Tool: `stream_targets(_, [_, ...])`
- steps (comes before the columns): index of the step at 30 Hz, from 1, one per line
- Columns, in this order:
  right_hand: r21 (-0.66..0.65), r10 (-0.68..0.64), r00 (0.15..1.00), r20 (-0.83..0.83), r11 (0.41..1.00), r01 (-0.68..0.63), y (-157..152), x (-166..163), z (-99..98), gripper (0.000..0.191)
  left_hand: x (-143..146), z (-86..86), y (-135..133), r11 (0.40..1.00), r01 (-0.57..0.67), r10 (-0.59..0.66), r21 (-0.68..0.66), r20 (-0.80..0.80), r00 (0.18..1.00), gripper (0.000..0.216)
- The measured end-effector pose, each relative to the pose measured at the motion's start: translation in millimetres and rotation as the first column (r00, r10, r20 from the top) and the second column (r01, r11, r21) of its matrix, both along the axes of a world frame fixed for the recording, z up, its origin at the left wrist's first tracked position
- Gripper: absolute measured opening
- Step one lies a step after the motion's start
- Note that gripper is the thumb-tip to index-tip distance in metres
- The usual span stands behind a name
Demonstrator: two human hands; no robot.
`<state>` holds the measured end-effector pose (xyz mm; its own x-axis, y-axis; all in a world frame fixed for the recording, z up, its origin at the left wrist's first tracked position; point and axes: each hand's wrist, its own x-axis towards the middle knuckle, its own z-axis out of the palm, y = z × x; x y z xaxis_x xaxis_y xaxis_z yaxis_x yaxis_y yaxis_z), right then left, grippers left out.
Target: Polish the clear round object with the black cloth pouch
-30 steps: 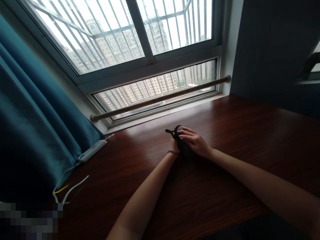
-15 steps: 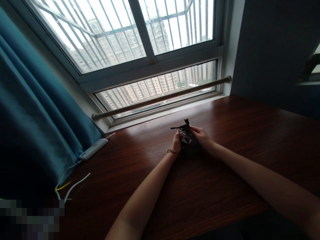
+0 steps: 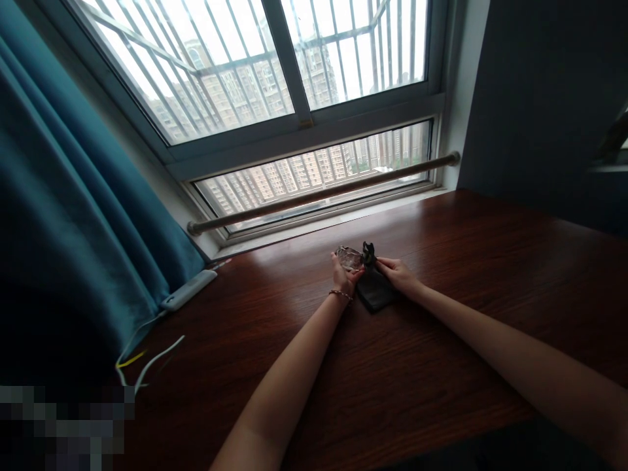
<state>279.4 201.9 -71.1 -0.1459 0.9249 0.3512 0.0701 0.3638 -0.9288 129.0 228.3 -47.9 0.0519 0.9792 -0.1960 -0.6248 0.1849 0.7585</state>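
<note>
My left hand (image 3: 345,273), with a beaded bracelet at its wrist, is closed round a shiny, crinkled, see-through thing (image 3: 348,257) with silvery glints. It looks like a clear packet, but its contents are too small to make out. Pinched in the fingers of my right hand (image 3: 398,275) is the gathered mouth of a black pouch (image 3: 377,293). The pouch's flat body hangs down or rests over the wood between my hands. The left fingertips reach up to the pouch's edge.
Both hands are over a reddish-brown wooden table (image 3: 275,314). A white power strip (image 3: 190,290) lies by a blue curtain (image 3: 88,196) at the left, with white and yellow cables (image 3: 159,358) below it. A barred window (image 3: 314,163) and a rail (image 3: 324,194) stand behind.
The shiny thing has come away from the black pouch to the left in my left hand. The pouch's lower part now shows more. The view has shifted slightly.
</note>
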Motion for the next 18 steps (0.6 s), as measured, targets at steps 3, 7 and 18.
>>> stream_targets(3, [0.002, -0.008, 1.000, -0.006, 1.000, 0.008, 0, 0, -0.9, 0.040, 0, -1.8, 0, 1.000, 0.005, -0.005, 0.020, -0.014, 1.000, 0.052])
stream_targets(7, [-0.002, -0.013, 0.999, -0.030, 1.000, 0.013, 0, 0, -1.1, 0.041, 2, -5.2, 1, 0.997, -0.049, 0.052, 0.067, -0.038, 0.998, 0.049])
stream_targets(18, [-0.033, 0.011, 0.988, -0.152, 0.999, -0.016, -5, -3, 4.5, 0.041, 5, -15.9, 4, 0.932, -0.178, 0.258, 0.316, -0.235, 0.937, 0.070])
